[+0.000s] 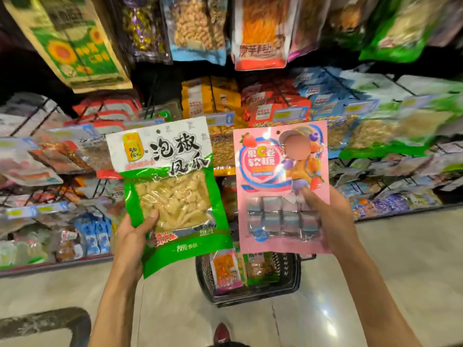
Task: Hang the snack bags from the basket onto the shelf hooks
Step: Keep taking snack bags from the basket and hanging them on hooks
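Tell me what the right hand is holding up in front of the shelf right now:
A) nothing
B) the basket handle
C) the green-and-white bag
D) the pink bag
D: the right hand grips the pink bag at its lower right edge, thumb on the front, while the left hand holds the green-and-white bag.

Both forearms (117,296) are bare along their whole visible length, and the left hand (134,237) and right hand (332,217) are likewise bare. At the bottom centre the rounded toe of one shoe (221,333) shows, glossy and dark red, perhaps leather, with a sliver of dark cloth (226,345) just below it at the frame's edge.
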Available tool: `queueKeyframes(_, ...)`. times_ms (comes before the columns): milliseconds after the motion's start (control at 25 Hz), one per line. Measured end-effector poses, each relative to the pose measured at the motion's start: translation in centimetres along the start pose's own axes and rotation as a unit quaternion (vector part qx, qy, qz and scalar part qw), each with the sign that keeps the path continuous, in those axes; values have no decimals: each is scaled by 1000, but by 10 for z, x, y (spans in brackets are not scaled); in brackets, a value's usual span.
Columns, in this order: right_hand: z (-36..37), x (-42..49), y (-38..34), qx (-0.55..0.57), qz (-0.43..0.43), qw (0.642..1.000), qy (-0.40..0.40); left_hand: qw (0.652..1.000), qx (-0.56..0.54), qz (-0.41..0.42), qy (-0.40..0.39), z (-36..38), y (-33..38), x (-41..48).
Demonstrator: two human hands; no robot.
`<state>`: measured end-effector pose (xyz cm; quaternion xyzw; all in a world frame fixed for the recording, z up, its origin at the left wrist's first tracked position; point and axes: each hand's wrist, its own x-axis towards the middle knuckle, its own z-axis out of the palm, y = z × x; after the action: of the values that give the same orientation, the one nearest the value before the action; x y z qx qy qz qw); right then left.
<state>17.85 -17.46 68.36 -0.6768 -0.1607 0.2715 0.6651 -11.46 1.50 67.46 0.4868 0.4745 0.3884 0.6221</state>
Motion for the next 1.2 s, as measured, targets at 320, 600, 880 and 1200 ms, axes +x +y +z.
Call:
queueKeyframes(320, -117, -10, -28, 28, -59, 996, 58, 997, 20, 28, -74, 110, 18, -48)
queueKeyframes(600, -216, -14, -40, 39, -77, 992, 92, 992, 46, 52, -104, 198, 18, -95)
queueKeyframes(880, -299, -20, -49, 64, -100, 986, 121, 986, 79, 82, -120, 274, 15, -133)
queueKeyframes(1200, -360, 20, -70, 57, -105, 980, 162, 975, 91, 108, -173, 359, 24, -131)
